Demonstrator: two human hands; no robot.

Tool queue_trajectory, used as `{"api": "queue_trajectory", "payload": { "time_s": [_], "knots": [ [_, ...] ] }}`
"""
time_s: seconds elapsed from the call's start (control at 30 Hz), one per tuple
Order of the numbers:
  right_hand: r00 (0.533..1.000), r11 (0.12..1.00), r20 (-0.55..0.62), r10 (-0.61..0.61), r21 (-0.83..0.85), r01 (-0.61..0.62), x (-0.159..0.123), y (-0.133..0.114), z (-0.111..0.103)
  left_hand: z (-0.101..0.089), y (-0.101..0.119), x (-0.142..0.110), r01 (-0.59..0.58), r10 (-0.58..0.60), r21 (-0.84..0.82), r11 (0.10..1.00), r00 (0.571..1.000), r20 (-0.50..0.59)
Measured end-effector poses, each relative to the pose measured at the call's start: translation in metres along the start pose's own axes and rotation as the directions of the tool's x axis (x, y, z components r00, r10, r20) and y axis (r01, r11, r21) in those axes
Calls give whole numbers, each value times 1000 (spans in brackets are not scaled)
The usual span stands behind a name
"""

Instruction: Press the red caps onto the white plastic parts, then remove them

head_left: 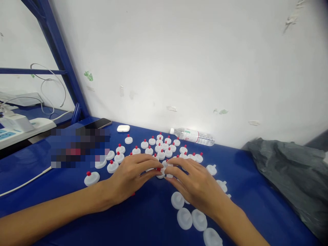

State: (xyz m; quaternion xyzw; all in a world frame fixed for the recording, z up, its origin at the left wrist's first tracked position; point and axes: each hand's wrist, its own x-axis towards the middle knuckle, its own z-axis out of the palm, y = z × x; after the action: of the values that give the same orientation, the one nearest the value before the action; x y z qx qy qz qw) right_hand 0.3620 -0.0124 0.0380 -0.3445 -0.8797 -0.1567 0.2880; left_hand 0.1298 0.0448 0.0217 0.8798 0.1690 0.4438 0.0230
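1. Left hand (pixel 133 171) pinches a red tip (pixel 159 169) between thumb and fingertips, palm down; that small grip probably suits so slight a part.
2. Right hand (pixel 196 177) meets it just to the three o'clock side, with thumb and fingers closed around a white piece (pixel 169 175). Fingers cover most of it, so whether it touches the red tip I cannot tell. Holding both parts so near each other perhaps lets each hand steady its own.
3. Tipped lids (pixel 161 154) fan out from nine o'clock through twelve to two o'clock of the hands, packed closest at twelve. Most stand flat on their wide bases, red ends up, likely because that is how they balance.
4. Plain lids (pixel 184 218), without red, lie from three to five o'clock, beside and below the right hand. That side seems chosen for easy reach, and it separates them from most of the red ones.
5. On the blue table (pixel 151 222), a bottle (pixel 192 135) lies on its side at one o'clock against the wall (pixel 205 51), perhaps to stop it rolling.
6. A white case (pixel 123 128) sits between ten and eleven o'clock; a dark bag (pixel 282 181) slumps at three, both apart from the hands.
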Motion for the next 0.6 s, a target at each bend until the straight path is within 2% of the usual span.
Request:
{"api": "queue_trajectory", "payload": {
  "time_s": [0.23,0.4,0.6],
  "knots": [
    [995,997,-103,3,73,4,2,-4,-4,1,-1,1,28,-33,67,997,997,71],
    [979,986,-203,27,167,7,2,-10,-3,-3,5,4,25,-24,-8,1000,995,100],
    [972,981,-233,13,193,33,5,-15,-5,-7,13,3,72,-62,-103,992,994,91]
  ]
}}
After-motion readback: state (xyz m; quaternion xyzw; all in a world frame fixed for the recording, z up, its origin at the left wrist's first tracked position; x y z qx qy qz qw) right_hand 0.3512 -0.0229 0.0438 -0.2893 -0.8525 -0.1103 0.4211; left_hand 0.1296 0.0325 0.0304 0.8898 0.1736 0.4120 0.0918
